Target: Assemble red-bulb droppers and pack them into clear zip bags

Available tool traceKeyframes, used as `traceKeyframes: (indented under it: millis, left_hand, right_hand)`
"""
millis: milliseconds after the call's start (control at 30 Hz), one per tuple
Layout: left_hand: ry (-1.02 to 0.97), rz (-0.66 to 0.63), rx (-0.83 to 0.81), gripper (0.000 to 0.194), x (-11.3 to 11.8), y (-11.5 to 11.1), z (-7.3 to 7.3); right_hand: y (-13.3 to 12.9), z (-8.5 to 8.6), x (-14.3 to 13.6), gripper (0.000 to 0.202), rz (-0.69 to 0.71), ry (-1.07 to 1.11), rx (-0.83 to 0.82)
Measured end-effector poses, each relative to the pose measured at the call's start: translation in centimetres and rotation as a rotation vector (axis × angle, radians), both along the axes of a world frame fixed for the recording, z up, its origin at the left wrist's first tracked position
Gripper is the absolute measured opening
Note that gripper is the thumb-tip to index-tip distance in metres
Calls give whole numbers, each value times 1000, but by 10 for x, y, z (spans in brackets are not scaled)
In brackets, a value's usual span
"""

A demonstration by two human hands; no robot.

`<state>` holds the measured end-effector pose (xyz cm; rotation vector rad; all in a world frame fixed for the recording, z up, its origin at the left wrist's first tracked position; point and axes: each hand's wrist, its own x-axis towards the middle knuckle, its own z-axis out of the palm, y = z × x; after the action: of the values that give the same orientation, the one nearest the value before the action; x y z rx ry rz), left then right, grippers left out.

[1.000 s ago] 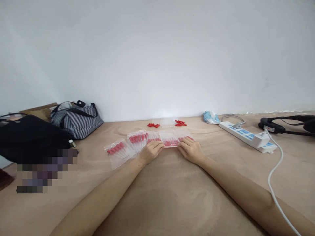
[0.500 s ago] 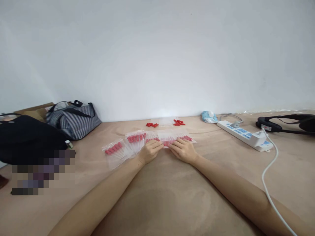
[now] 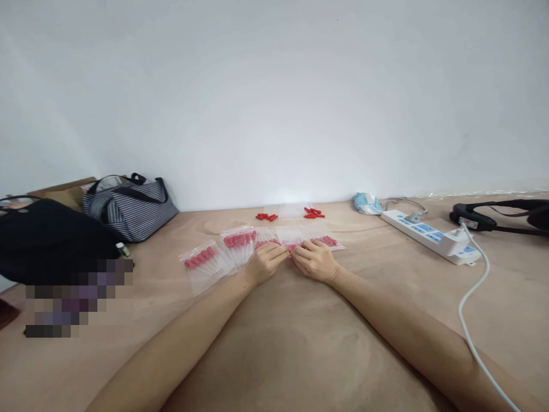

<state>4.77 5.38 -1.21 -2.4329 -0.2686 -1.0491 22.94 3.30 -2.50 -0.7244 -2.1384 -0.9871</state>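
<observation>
A clear zip bag (image 3: 295, 233) with red-ended pieces inside lies in front of me. My left hand (image 3: 266, 264) pinches its near edge, fingers closed. Close beside it, my right hand (image 3: 316, 261) has its fingers closed on the same edge, the fingertips of both hands almost meeting. To the left, more clear bags lie fanned out and overlapping: one (image 3: 201, 260) at the far left and one (image 3: 240, 239) nearer my left hand. Each holds several red pieces with thin pale stems. My fingers hide part of the bag's edge.
By the wall lie loose red pieces (image 3: 266, 217) and thin white sticks (image 3: 294, 212). A blue-and-white crumpled item (image 3: 366, 203) and a power strip (image 3: 422, 233) with a white cable (image 3: 462, 309) are right. A striped bag (image 3: 137, 212) and black bag (image 3: 47, 240) stand left.
My right hand has slid slightly left along the bag's edge, nearer my left hand. My left hand stays at the edge. The view has shifted a little.
</observation>
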Motion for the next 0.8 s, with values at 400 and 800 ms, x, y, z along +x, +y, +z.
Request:
traceKeyframes:
  millis: [400, 800]
  left_hand:
    - [-33, 17, -53, 21, -5, 0, -3]
    - [-107, 55, -160, 17, -9, 2, -6]
  right_hand:
    - [-4, -2, 34, 18, -40, 3, -53]
    - [0, -7, 42, 26, -212, -7, -32]
